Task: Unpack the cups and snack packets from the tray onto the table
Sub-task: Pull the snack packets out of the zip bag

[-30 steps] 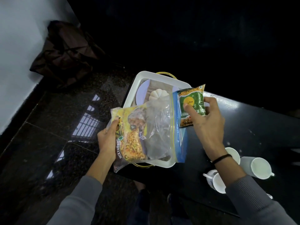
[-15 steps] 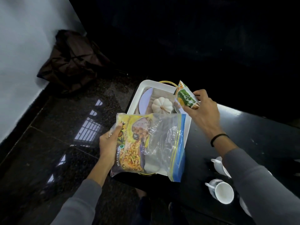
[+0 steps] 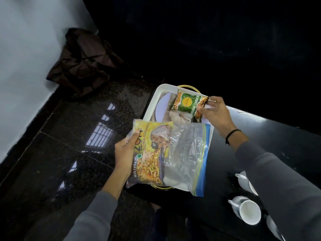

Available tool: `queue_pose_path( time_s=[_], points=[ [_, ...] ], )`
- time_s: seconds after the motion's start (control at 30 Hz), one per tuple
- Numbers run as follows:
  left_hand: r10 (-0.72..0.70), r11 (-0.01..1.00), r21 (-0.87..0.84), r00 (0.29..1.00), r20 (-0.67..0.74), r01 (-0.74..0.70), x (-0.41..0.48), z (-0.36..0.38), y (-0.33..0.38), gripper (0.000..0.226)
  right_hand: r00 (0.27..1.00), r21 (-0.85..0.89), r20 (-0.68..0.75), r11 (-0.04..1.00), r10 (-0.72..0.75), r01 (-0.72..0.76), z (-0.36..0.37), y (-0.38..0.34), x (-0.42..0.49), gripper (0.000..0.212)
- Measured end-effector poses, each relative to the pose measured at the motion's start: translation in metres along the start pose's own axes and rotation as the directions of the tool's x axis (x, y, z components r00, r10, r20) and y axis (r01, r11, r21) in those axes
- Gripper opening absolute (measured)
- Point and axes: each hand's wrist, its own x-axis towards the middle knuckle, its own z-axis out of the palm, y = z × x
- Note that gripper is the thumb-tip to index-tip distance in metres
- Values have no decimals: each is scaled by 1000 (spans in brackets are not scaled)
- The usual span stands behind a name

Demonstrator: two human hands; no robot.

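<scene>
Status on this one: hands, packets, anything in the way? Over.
Left hand grips zip bag holding yellow mixture packet. Right hand pinches green packet above white tray. Cups on table by right sleeve; nothing blocks.

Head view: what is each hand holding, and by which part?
Left hand grips the clear zip bag, with the yellow mixture packet inside, by its left edge. Right hand pinches the green snack packet by its right end.
</scene>
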Motion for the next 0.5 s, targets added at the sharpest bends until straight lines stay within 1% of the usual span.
queue_pose_path(
  time_s=[0.07,0.2,0.23,0.3,0.33,0.4,0.47,0.5],
  points=[
    [1,1000,-11,1000,7,-1,0,2,-2,28,1000,12,-15,1000,20,-20,-5,6,-7,57],
    [-4,1000,-20,1000,-8,4,2,8,-7,29,991,85,-121,996,51,-41,-12,14,-23,31],
    [-13,1000,-27,1000,-13,13,2,10,-8,28,987,115,-147,993,58,-41,-13,15,-28,24],
    [-27,998,-53,999,-19,26,1,13,-9,25,982,229,-162,972,99,-60,-14,15,-40,13],
    [-32,997,-68,999,-20,31,1,13,-10,24,981,297,-146,952,126,-78,-14,15,-48,8],
    [-40,995,-93,999,-29,37,0,14,-11,23,981,413,-87,902,174,-124,-13,16,-65,13],
    [-53,990,-135,997,-51,45,-1,16,-13,25,981,470,19,864,193,-179,-11,16,-81,14],
    [-66,985,-163,996,-58,56,-2,17,-13,27,976,471,101,855,193,-218,-9,16,-88,14]
  ],
)
